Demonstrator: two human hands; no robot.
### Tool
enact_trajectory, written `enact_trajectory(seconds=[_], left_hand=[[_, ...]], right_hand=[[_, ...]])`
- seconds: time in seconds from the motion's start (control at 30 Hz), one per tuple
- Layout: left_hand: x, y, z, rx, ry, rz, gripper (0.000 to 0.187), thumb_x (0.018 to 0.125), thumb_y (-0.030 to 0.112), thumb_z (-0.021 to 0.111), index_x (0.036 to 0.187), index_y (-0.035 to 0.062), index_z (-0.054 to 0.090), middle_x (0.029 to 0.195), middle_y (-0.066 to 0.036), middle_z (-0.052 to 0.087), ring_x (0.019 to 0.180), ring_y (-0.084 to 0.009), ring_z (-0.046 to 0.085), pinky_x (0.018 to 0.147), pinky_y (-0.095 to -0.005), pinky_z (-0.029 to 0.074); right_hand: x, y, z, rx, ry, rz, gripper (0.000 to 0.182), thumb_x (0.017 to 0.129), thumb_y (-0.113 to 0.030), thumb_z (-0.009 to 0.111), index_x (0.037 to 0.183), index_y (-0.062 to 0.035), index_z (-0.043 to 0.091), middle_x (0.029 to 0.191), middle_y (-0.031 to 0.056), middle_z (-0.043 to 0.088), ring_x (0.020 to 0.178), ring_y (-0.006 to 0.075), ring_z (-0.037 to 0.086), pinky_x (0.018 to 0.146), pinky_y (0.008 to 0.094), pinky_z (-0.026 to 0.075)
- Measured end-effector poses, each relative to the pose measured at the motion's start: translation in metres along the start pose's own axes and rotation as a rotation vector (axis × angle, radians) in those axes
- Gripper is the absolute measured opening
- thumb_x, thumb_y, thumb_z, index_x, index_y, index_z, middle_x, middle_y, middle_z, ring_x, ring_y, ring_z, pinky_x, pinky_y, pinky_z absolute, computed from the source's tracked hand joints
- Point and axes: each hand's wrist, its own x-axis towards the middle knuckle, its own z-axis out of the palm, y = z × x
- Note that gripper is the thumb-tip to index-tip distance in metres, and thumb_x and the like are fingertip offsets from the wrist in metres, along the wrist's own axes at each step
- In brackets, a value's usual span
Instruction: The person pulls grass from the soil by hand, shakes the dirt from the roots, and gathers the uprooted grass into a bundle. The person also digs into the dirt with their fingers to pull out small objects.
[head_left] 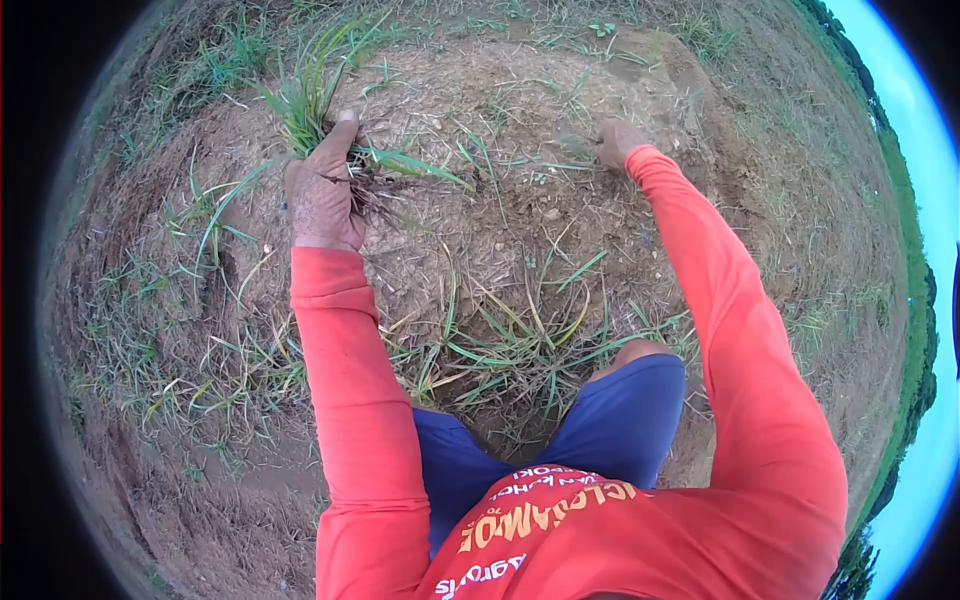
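Observation:
My left hand (325,200) is closed around a bunch of grass (305,105). Green blades fan out beyond the thumb, and dark, stringy roots hang from the bunch on the right side of the hand. Farther right, my right hand (620,142) is low over the bare soil with its fingers curled in. Whatever those fingers may grip is too small or hidden to make out. A few thin grass blades (565,165) lie on the ground just left of the right hand.
A large grass clump (520,345) grows in front of my knees. Loose blades and dry stalks litter the brown soil (470,215). More grass (235,60) stands at the upper left. Along the right edge runs a line of green growth under the sky.

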Motion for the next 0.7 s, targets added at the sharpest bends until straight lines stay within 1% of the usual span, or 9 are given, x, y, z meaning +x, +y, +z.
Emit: enact_trajectory(seconds=[0.07, 0.17, 0.27, 0.37, 0.47, 0.53, 0.57, 0.63, 0.7], left_hand=[[-0.005, -0.003, -0.014, 0.010, 0.018, -0.014, 0.012, 0.090, 0.012, 0.077, 0.092, 0.0031, 0.070, 0.080, -0.006, 0.069, 0.062, -0.0146, 0.067, 0.051, -0.0313, 0.057], [-0.005, -0.016, -0.006, 0.121, -0.100, -0.129, 0.014, 0.092, 0.014, 0.076, 0.100, 0.0039, 0.071, 0.086, -0.007, 0.074, 0.065, -0.0142, 0.070, 0.048, -0.0314, 0.059], [-0.001, -0.045, 0.000, 0.212, -0.257, -0.194, 0.025, 0.087, 0.015, 0.079, 0.105, -0.0005, 0.071, 0.089, -0.010, 0.074, 0.071, -0.0169, 0.072, 0.056, -0.0317, 0.059], [0.002, -0.089, 0.016, 0.745, -0.369, -0.254, 0.034, 0.080, 0.014, 0.081, 0.104, -0.0068, 0.071, 0.090, -0.011, 0.073, 0.085, -0.0177, 0.067, 0.079, -0.0351, 0.053], [-0.019, -0.107, 0.033, 0.847, -0.725, 0.050, 0.039, 0.077, 0.017, 0.081, 0.108, -0.0045, 0.071, 0.092, -0.011, 0.073, 0.082, -0.0186, 0.066, 0.080, -0.0362, 0.052], [-0.014, -0.087, 0.026, 1.157, -0.526, -0.076, 0.034, 0.079, 0.017, 0.079, 0.106, -0.0022, 0.073, 0.091, -0.009, 0.072, 0.080, -0.0172, 0.064, 0.078, -0.0351, 0.051], [-0.010, -0.071, 0.024, 1.303, -0.406, -0.130, 0.031, 0.080, 0.017, 0.078, 0.105, -0.0011, 0.073, 0.090, -0.008, 0.072, 0.079, -0.0165, 0.064, 0.077, -0.0346, 0.051], [-0.010, -0.047, 0.021, 1.030, -0.286, -0.080, 0.027, 0.082, 0.017, 0.076, 0.102, -0.0009, 0.074, 0.088, -0.006, 0.072, 0.078, -0.0154, 0.062, 0.075, -0.0342, 0.049], [-0.011, -0.032, 0.013, 0.871, -0.218, -0.026, 0.025, 0.083, 0.018, 0.075, 0.100, -0.0006, 0.075, 0.086, -0.005, 0.071, 0.077, -0.0143, 0.060, 0.073, -0.0339, 0.048]], right_hand=[[0.014, 0.007, 0.008, -0.705, 0.158, -0.008, 0.019, 0.094, -0.021, 0.075, 0.097, -0.0025, 0.071, 0.078, 0.0012, 0.068, 0.067, 0.0063, 0.065, 0.052, 0.0224, 0.049], [-0.006, 0.003, 0.020, -0.287, -0.034, -0.039, 0.022, 0.093, -0.023, 0.077, 0.095, -0.0019, 0.071, 0.077, 0.0012, 0.068, 0.064, 0.0064, 0.063, 0.052, 0.0217, 0.049], [-0.027, -0.005, 0.052, -0.280, -0.143, -0.053, 0.023, 0.093, -0.027, 0.078, 0.096, -0.0046, 0.071, 0.080, 0.0001, 0.068, 0.064, 0.0058, 0.063, 0.055, 0.0202, 0.048], [-0.053, 0.002, 0.105, -0.355, -0.202, -0.045, 0.025, 0.092, -0.028, 0.078, 0.098, -0.0035, 0.073, 0.081, 0.0010, 0.069, 0.070, 0.0075, 0.064, 0.058, 0.0240, 0.051], [-0.052, 0.005, 0.113, -0.289, -0.404, 0.020, 0.027, 0.092, -0.026, 0.073, 0.109, -0.0036, 0.073, 0.092, 0.0047, 0.072, 0.076, 0.0155, 0.068, 0.065, 0.0300, 0.055], [-0.048, 0.014, 0.114, -0.231, -0.558, 0.077, 0.031, 0.092, -0.024, 0.070, 0.116, -0.0037, 0.073, 0.099, 0.0073, 0.075, 0.081, 0.0208, 0.071, 0.070, 0.0341, 0.058], [-0.025, 0.008, 0.095, -0.568, -0.314, 0.005, 0.040, 0.089, -0.027, 0.070, 0.119, -0.0004, 0.072, 0.109, 0.0160, 0.075, 0.086, 0.0320, 0.073, 0.077, 0.0419, 0.059], [0.065, 0.038, 0.034, -1.120, 0.185, -0.189, 0.049, 0.087, -0.039, 0.070, 0.122, -0.0045, 0.072, 0.115, 0.0178, 0.074, 0.094, 0.0389, 0.073, 0.082, 0.0470, 0.057], [0.143, 0.057, -0.007, -1.278, 0.301, -0.025, 0.048, 0.086, -0.045, 0.069, 0.118, -0.0108, 0.075, 0.115, 0.0159, 0.074, 0.100, 0.0368, 0.073, 0.086, 0.0452, 0.057]])
